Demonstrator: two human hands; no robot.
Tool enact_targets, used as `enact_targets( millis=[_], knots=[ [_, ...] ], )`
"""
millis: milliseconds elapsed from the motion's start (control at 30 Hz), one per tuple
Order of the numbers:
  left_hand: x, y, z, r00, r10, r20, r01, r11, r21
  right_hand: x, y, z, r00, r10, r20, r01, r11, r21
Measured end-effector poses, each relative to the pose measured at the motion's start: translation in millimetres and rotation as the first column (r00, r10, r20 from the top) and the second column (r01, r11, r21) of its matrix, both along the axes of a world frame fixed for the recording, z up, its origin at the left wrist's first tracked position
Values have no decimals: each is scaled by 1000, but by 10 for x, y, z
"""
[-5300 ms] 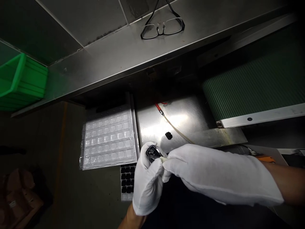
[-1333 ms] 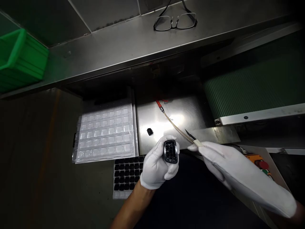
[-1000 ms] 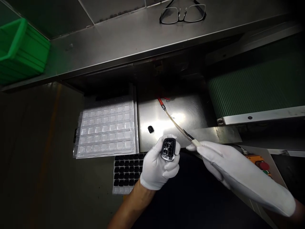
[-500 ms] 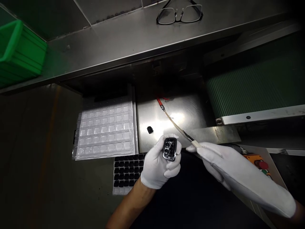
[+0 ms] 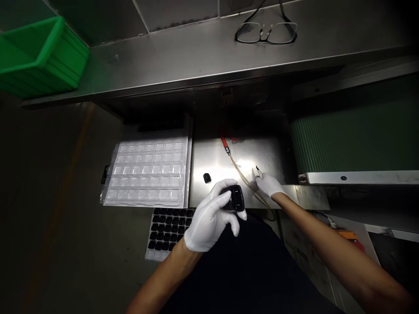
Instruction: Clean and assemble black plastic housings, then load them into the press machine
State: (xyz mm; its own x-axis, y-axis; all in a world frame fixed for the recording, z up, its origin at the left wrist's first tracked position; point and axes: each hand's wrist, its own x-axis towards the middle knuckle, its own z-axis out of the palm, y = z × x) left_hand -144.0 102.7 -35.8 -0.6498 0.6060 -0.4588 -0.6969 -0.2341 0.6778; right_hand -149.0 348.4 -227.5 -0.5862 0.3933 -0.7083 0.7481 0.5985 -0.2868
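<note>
My left hand [image 5: 209, 218], in a white glove, grips a small black rectangular plastic part [image 5: 237, 198] between thumb and fingers; shiny round features show in its recess. To the right, my gloved right hand [image 5: 269, 185] is low over the metal worktop [image 5: 271, 150], its fingers closed around a slim pen-like tool [image 5: 258, 172]. Only the tool's dark tip and a pale section show. A yellowish hose [image 5: 244, 176] runs from a red fitting [image 5: 224, 143] past that hand. One smaller black piece [image 5: 207, 177] lies on the worktop left of the hose.
Clear plastic trays [image 5: 147, 174] are stacked at the left of the worktop. Below them sits a tray of black parts [image 5: 166, 231]. A green ribbed conveyor belt [image 5: 353, 135] is at right. Glasses [image 5: 266, 34] and a green bin [image 5: 65, 56] stand on the back shelf [image 5: 170, 61].
My right hand has moved forward and left, down toward the worktop with the pen-like tool. My left hand has turned the black part and shifted its fingers over it. The view has shifted slightly.
</note>
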Motion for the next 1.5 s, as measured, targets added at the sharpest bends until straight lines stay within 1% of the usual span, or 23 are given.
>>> enact_targets(
  millis=[67, 167, 267, 400, 467, 533, 600, 667, 733, 767, 833, 867, 933, 1033, 1100, 1133, 1200, 1233, 1267, 1300, 1367, 1467, 1500],
  knots=[
    [0, -48, 71, 1000, -20, 1, 20, 999, -47, -159, 75, -278, 999, 35, 42, -38, 997, 67],
    [24, -109, 136, 1000, 1, -4, -1, 995, -99, -354, 186, -461, 997, 77, 20, -79, 987, 143],
    [60, -143, 151, 998, 43, -36, -48, 986, -162, -485, 278, -449, 990, 130, -58, -118, 976, 181],
    [87, -130, 140, 987, 131, -91, -148, 966, -211, -571, 247, -273, 956, 194, -218, -142, 962, 234],
    [87, -103, 131, 974, 192, -123, -216, 949, -231, -597, 136, -130, 924, 222, -312, -166, 967, 195],
    [79, -68, 120, 964, 215, -153, -250, 931, -266, -607, -21, 73, 883, 226, -410, -201, 974, 104],
    [63, -28, 118, 959, 218, -182, -268, 909, -319, -580, -185, 356, 842, 210, -496, -243, 970, -2],
    [38, 18, 134, 951, 228, -207, -293, 878, -379, -507, -315, 710, 806, 195, -559, -298, 950, -99],
    [2, 67, 169, 941, 248, -231, -326, 850, -413, -399, -393, 1082, 752, 164, -638, -391, 891, -232],
    [-19, 92, 191, 933, 264, -247, -348, 839, -419, -342, -417, 1251, 715, 133, -686, -452, 837, -308],
    [-59, 133, 230, 917, 290, -272, -383, 828, -410, -244, -452, 1512, 635, 66, -769, -558, 728, -398],
    [-77, 148, 241, 916, 293, -273, -385, 834, -395, -209, -470, 1595, 596, 44, -802, -591, 700, -401],
    [-103, 162, 239, 924, 277, -264, -362, 855, -372, -172, -515, 1667, 537, 26, -843, -595, 719, -358],
    [-106, 153, 173, 940, 221, -261, -309, 878, -367, -166, -579, 1632, 438, -14, -899, -574, 765, -292],
    [-82, 147, 112, 938, 234, -257, -312, 894, -321, -169, -598, 1591, 289, -6, -957, -591, 786, -183],
    [-65, 150, 86, 930, 285, -234, -342, 902, -262, -169, -602, 1579, 185, 42, -982, -600, 796, -79],
    [-31, 180, 50, 893, 424, -148, -442, 889, -119, -166, -615, 1573, -19, 216, -976, -583, 791, 186],
    [-20, 207, 40, 871, 481, -104, -488, 870, -65, -163, -632, 1576, -97, 316, -944, -556, 769, 315],
    [-15, 240, 35, 847, 527, -68, -530, 847, -35, -159, -659, 1581, -143, 403, -904, -529, 741, 414],
    [-20, 277, 33, 823, 567, -46, -568, 822, -30, -153, -696, 1587, -158, 463, -872, -512, 717, 474],
    [-57, 350, 36, 774, 633, 1, -633, 773, -46, -130, -788, 1606, -157, 496, -854, -498, 707, 503],
    [-147, 403, 62, 659, 737, 148, -740, 671, -46, -78, -880, 1648, -149, 425, -893, -605, 675, 422],
    [-173, 397, 76, 634, 757, 159, -760, 648, -52, -71, -875, 1655, -143, 384, -912, -650, 658, 379]
  ],
)
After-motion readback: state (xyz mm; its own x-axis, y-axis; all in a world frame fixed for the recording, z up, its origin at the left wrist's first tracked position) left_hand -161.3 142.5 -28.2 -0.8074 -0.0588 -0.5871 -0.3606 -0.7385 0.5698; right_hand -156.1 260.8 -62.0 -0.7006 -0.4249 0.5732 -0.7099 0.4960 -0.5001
